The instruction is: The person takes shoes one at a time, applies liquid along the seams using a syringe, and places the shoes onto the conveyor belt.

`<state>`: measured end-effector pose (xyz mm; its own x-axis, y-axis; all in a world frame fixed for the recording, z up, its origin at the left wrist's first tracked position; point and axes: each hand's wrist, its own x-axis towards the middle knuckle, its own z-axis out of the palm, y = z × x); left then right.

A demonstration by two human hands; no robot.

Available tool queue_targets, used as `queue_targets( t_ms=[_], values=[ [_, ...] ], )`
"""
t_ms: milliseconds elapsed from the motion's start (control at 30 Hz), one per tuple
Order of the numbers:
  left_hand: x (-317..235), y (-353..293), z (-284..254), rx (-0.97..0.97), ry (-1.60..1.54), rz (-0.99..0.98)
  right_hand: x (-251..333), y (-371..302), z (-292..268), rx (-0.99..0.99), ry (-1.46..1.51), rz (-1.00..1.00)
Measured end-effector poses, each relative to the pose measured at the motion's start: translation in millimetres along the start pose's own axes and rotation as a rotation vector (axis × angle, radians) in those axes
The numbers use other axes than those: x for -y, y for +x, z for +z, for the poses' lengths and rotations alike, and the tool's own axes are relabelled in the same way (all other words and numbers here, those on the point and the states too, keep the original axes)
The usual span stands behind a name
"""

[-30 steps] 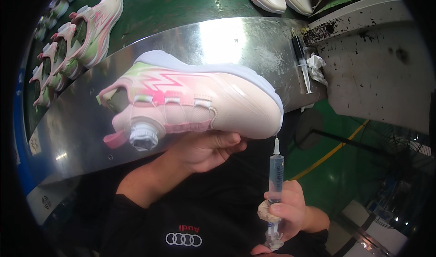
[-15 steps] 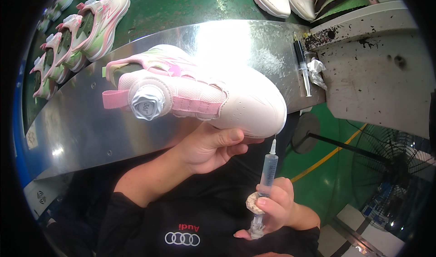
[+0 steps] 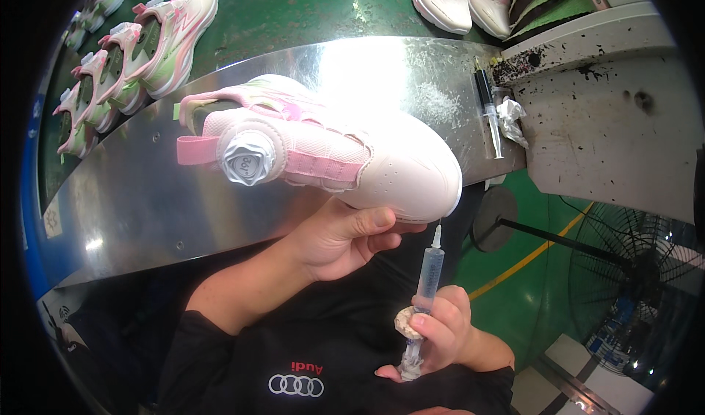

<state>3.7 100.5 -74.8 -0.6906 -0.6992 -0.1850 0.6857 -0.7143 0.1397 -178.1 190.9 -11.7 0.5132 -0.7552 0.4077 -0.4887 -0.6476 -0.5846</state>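
A pale pink and white sneaker (image 3: 411,158) with a white dial on its tongue is held up over the metal bench, its toe pointing right. My left hand (image 3: 349,235) grips it from below, thumb along the lower side near the toe. In my right hand (image 3: 444,330) is a syringe (image 3: 429,275) with clear liquid, standing nearly upright. Its needle tip meets the edge of the sole at the toe. My fingers wrap the barrel by a lumpy, off-white wrapped flange, and my thumb lies at the plunger end.
The shiny metal bench (image 3: 139,209) has a green conveyor surface (image 3: 294,11) behind it, with several similar sneakers (image 3: 176,41) at left and a pair (image 3: 463,4) at the back. A dark syringe (image 3: 488,107) and crumpled tissue (image 3: 512,118) lie at right. A black fan (image 3: 639,275) stands lower right.
The syringe and my right hand have shifted slightly left, the needle tip staying at the toe's sole edge. The sneaker's heel end has moved slightly right.
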Motion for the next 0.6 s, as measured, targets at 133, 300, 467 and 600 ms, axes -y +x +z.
queue_targets(
  t_ms=[133, 300, 467, 600],
  values=[
    [-0.8, -2.3, -3.0, -0.03, 0.014, -0.001, -0.2, -0.1, 0.1, 0.015, 0.039, 0.008],
    [-2.3, -10.7, -12.8, 0.024, 0.009, -0.054, -6.7, -35.2, -5.3, -0.314, -0.094, -0.049],
    [6.8, -70.3, -41.9, 0.025, -0.188, -0.022, -64.4, -26.5, -17.6, -0.14, -0.027, 0.055],
    [-19.2, -125.4, -8.2, -0.306, 0.028, 0.026, -100.2, -0.7, -1.1, -0.1, 0.197, 0.071]
  ],
)
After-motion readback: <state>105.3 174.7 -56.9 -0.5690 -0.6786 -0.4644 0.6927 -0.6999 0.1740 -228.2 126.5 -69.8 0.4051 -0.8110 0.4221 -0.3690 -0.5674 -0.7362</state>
